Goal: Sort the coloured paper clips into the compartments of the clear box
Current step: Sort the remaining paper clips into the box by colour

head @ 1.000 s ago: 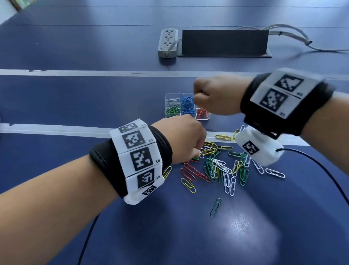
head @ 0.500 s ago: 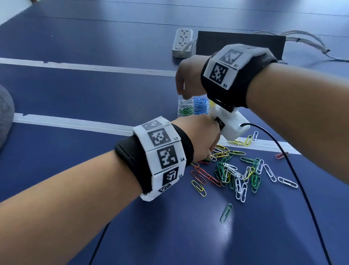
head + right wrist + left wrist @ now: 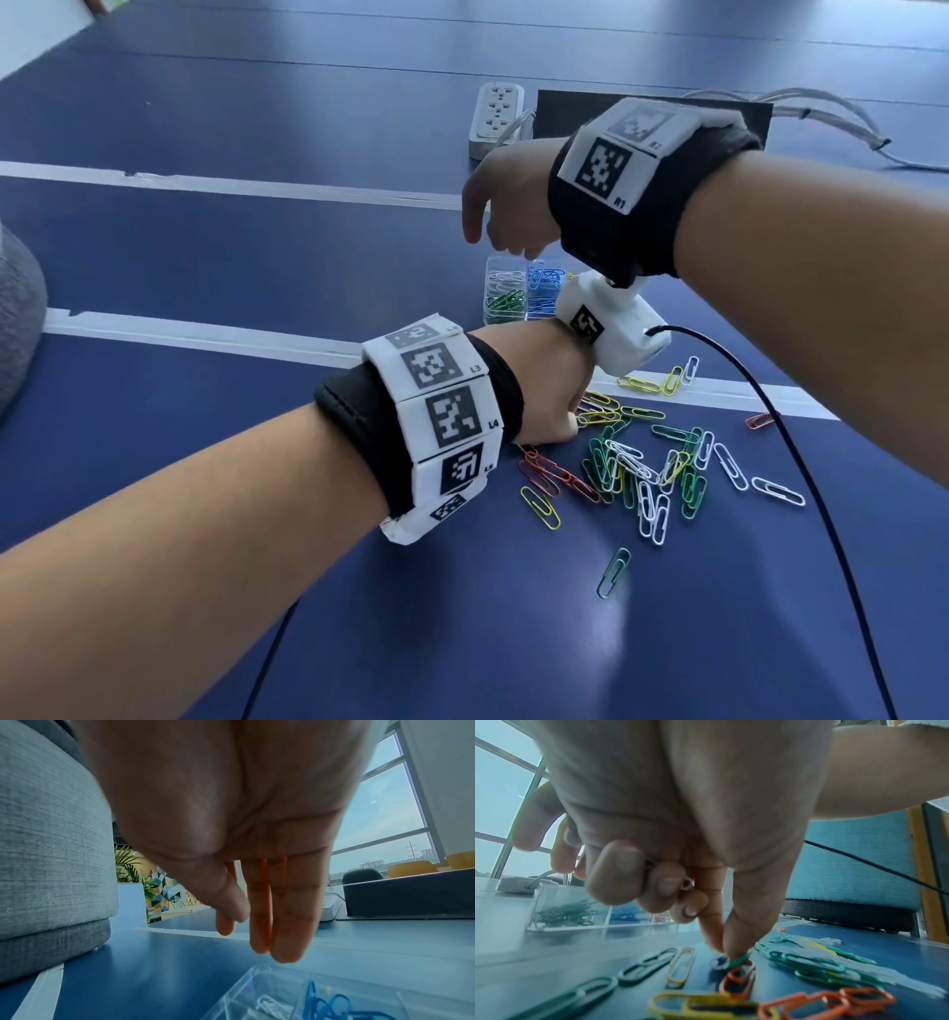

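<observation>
The clear box [image 3: 506,295] stands beyond the pile and holds white, green and blue clips in separate compartments. My right hand [image 3: 506,226] hangs just above it, empty, with its fingers [image 3: 285,939] straight and pointing down over the white clips [image 3: 270,1006] and blue clips [image 3: 331,1004]. My left hand [image 3: 552,406] is down at the near-left edge of the loose pile of paper clips [image 3: 642,462]. Its thumb and forefinger pinch a green clip [image 3: 739,960] that lies on the table. The other fingers [image 3: 664,888] curl over more clips in the palm.
A power strip [image 3: 495,121], a black panel [image 3: 560,115] and grey cables [image 3: 832,123] lie at the back. A grey cushion [image 3: 18,313] sits at the far left. The right wrist camera's black wire [image 3: 770,426] crosses the pile's right side. One green clip [image 3: 613,565] lies nearer me.
My right hand went from a fist beside the box to straight fingers above it. The left hand stayed at the pile's edge, closing on a clip.
</observation>
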{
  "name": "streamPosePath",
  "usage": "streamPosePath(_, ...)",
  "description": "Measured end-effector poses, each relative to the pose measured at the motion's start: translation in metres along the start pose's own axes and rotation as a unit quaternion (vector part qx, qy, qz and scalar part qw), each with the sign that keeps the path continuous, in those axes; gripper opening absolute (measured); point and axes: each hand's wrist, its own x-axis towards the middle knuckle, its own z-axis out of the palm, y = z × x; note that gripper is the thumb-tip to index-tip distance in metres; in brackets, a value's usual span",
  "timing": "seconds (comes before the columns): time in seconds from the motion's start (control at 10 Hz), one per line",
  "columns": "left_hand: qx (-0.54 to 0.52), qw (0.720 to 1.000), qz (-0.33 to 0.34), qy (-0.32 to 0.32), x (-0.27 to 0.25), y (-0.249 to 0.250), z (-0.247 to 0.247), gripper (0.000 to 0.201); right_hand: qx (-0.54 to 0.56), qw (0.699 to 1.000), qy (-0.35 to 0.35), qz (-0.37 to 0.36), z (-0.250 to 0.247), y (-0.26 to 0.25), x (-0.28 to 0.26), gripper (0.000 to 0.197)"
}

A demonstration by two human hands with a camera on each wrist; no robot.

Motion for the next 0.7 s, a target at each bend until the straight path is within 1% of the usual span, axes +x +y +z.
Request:
streamPosePath(0.1,0.015,1.0,-0.015,0.004,0.0,-0.002,-0.003,0.019,-0.018,1.0,0.006,-0.016,0.0,0.004,-0.004,0.033)
streamPosePath(0.2,0.027,0.999,-0.035,0.007,-0.002,-0.002,-0.007,0.016,-0.044,0.998,0.039,-0.034,0.001,0.011,-0.013,0.036)
streamPosePath(0.3,0.052,0.998,-0.034,0.012,-0.003,0.001,-0.006,0.016,-0.079,0.995,0.042,-0.036,0.002,0.025,-0.025,0.038)
streamPosePath(0.5,0.079,0.996,-0.038,-0.024,0.0,0.003,-0.004,0.02,-0.05,0.998,0.03,-0.027,0.018,0.061,-0.052,0.033)
streamPosePath(0.6,0.077,0.996,-0.037,-0.03,0.0,0.002,-0.001,0.02,-0.034,0.999,0.037,-0.012,0.028,0.08,-0.071,0.03)
streamPosePath(0.7,0.064,0.997,-0.027,-0.016,0.0,0.0,-0.004,0.016,-0.025,0.999,0.023,-0.013,0.038,0.096,-0.091,0.025)
